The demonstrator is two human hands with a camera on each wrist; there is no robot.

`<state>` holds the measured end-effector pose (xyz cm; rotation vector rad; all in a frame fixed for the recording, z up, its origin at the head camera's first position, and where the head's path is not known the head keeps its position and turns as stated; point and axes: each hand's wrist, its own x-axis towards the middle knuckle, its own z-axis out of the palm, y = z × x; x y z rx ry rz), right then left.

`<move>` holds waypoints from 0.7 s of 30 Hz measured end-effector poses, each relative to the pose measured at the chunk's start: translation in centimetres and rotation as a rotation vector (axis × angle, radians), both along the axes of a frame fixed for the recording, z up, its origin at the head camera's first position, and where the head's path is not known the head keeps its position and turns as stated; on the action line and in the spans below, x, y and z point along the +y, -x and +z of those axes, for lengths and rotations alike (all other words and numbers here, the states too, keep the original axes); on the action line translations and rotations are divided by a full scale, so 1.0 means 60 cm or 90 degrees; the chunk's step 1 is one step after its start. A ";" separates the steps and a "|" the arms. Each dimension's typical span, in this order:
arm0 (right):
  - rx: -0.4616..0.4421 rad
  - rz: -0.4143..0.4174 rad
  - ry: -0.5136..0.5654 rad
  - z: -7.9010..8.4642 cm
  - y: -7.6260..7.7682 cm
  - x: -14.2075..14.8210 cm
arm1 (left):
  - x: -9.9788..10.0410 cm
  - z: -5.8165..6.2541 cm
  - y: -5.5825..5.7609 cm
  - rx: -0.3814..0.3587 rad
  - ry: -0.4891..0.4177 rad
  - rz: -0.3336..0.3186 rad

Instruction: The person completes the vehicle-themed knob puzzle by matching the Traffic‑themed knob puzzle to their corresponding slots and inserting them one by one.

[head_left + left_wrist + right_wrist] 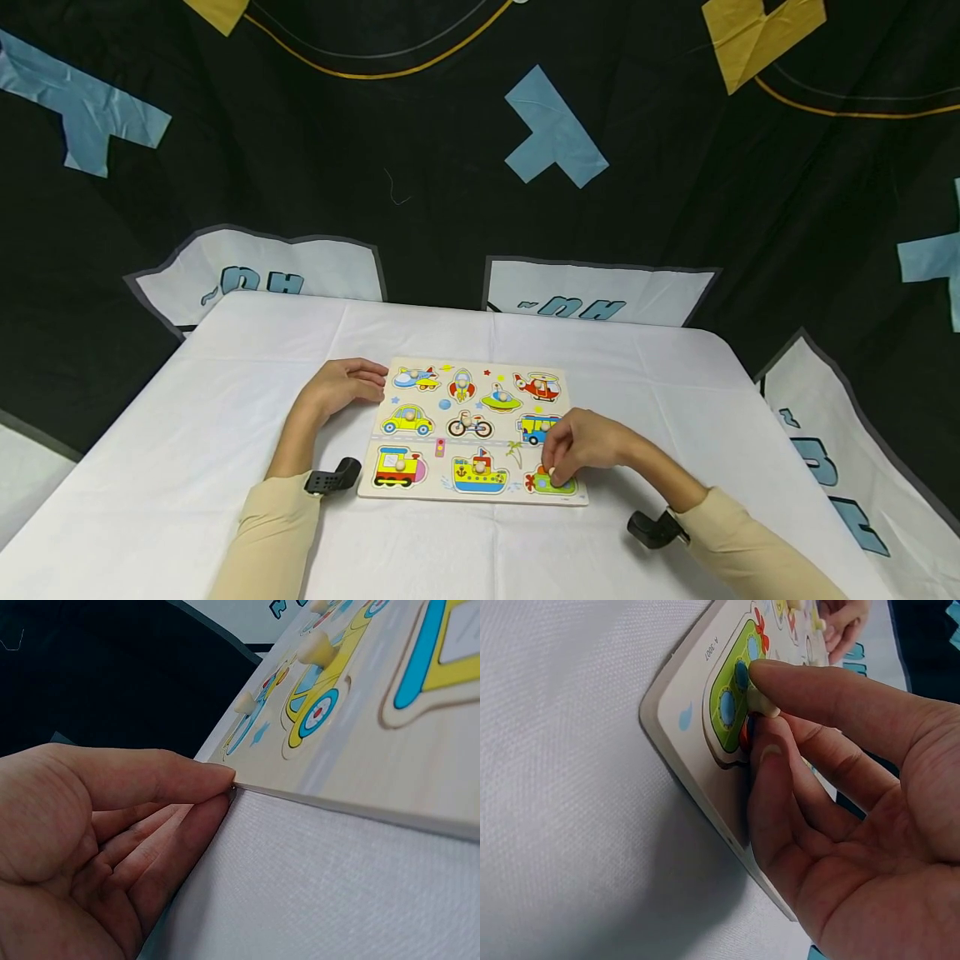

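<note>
A wooden peg puzzle board with pictured vehicle pieces lies flat on the white-covered table. My right hand is at the board's near right corner. There its thumb and fingers pinch the small knob of the green submarine piece. The submarine appears to lie in its outline, though my fingers cover part of it. At the far left edge of the board is my left hand. In the left wrist view, thumb and fingertip of that hand pinch the board's edge.
Other knobbed pieces sit across the board, among them a train, a ship, a bus and a helicopter. White cloth surrounds the board. Behind the table hangs a black printed backdrop.
</note>
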<state>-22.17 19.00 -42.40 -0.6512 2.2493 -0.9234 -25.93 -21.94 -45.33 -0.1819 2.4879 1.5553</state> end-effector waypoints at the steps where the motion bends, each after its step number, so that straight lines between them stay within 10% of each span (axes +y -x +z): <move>1: -0.001 0.000 0.001 0.000 0.000 0.000 | 0.000 0.000 0.000 0.000 -0.001 0.000; 21: -0.005 -0.028 -0.004 0.009 0.003 0.007 | -0.010 -0.005 -0.008 -0.010 -0.004 -0.012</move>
